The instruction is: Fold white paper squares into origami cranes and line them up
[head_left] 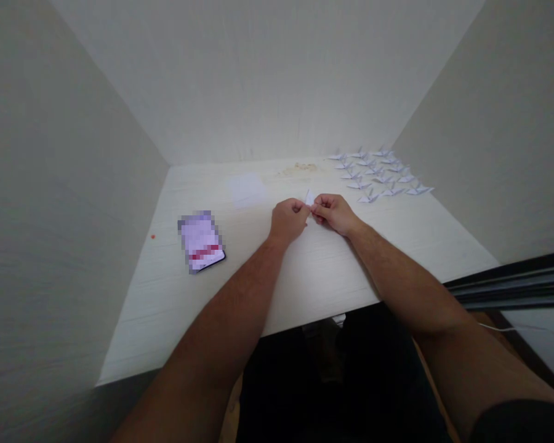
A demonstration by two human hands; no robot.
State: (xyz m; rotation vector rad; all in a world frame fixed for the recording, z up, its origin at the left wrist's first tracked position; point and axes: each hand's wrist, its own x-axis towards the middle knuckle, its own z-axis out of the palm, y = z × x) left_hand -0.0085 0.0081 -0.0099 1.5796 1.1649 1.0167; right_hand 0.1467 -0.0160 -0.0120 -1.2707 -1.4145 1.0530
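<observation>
Both my hands meet over the middle of the white table (175, 295). My left hand (288, 219) and my right hand (333, 212) are each closed in a pinch on a small folded piece of white paper (309, 197), which sticks up between the fingertips. Most of the paper is hidden by my fingers. Several finished white paper cranes (379, 174) lie in rows at the back right of the table, a little beyond my right hand.
A phone (201, 241) with a lit screen lies on the table to the left of my hands. A flat white sheet (246, 187) rests behind them. Walls close in the table at the left, back and right. A dark rail (512, 286) runs at the right.
</observation>
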